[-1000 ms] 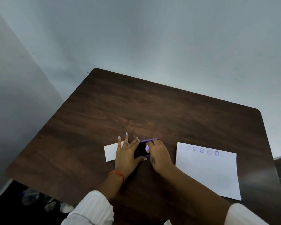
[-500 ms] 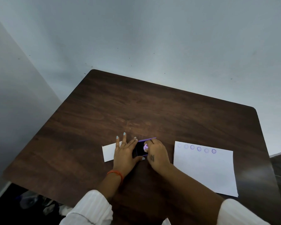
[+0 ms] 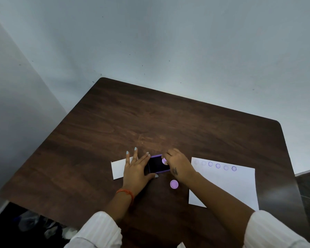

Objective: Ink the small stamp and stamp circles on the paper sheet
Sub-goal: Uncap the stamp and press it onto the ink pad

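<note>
A purple-rimmed ink pad with a dark inking face lies near the table's front middle. My left hand rests flat against its left edge, thumb along its near side, fingers spread. My right hand pinches a small lilac round stamp over the pad's right end. A white paper sheet lies to the right, with a row of several purple circles along its far edge, some faint. A lilac round cap sits on the table in front of the pad.
A small white card lies to the left, partly under my left hand. The dark wooden table stands against a grey wall; its left and right edges drop off to the floor.
My right hand has shifted right and lifted a little, uncovering more of the ink pad. The lilac cap in front of the pad has come into sight. My left hand has stayed put.
</note>
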The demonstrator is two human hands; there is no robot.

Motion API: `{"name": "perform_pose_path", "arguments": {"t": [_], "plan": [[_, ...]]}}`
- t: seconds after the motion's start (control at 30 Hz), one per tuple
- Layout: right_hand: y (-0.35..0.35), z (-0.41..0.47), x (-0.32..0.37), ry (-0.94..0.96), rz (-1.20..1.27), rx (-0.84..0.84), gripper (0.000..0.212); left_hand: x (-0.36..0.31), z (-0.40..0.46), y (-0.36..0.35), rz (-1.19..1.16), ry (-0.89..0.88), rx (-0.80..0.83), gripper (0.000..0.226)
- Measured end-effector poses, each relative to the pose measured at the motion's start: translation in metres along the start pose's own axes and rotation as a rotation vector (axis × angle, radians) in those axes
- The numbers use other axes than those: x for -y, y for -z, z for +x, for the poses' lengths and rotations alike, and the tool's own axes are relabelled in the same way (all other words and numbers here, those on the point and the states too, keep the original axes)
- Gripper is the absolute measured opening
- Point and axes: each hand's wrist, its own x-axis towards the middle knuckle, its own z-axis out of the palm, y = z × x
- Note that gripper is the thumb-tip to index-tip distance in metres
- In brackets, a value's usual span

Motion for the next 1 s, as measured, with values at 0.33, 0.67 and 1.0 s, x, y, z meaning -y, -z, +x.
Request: {"name": "perform_pose_path", "arguments": {"t": [0.33,0.67,1.0], "plan": [[-0.009,-0.001,0.015,-0.111,-0.024,-0.134,0.029,0.001,0.001,-0.001,-0.011,-0.003,0.002,0.081],[0.001,0.003,0.008,0.061,-0.09,-0.059,0.023,0.003,0.001,-0.002,-0.006,-0.004,0.007,0.081],[0.001,0.002,0.008,-0.275,0.295,-0.105,0.015,-0.002,0.0,0.004,0.016,-0.006,0.014,0.079]]}}
